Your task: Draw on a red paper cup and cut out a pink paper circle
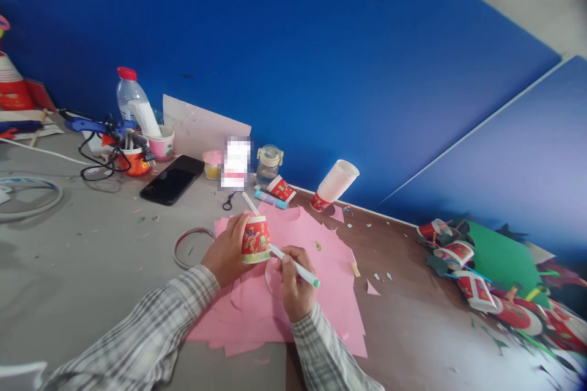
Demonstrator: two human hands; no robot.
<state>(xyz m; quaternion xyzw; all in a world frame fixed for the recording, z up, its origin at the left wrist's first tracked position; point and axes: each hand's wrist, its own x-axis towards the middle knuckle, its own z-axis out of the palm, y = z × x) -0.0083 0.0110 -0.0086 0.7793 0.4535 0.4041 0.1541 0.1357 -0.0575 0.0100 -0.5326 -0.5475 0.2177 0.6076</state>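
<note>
My left hand point(229, 250) is wrapped round a red patterned paper cup point(255, 237), which is upside down with its wide rim, pale yellow-green, at the bottom. In my right hand point(297, 284) is a white marker point(300, 271) with a green end; its other end meets the cup near the rim. Both hands are over cut sheets of pink paper point(325, 299). A thin white stick point(250, 203) shows just behind the cup.
Behind the paper are a glue stick point(271, 198), a lidded jar point(269, 164), another red cup point(281, 189) and a leaning cup stack point(338, 181). A phone point(172, 179) and tape ring point(194, 248) lie left. Cup crafts point(474, 290) crowd the right.
</note>
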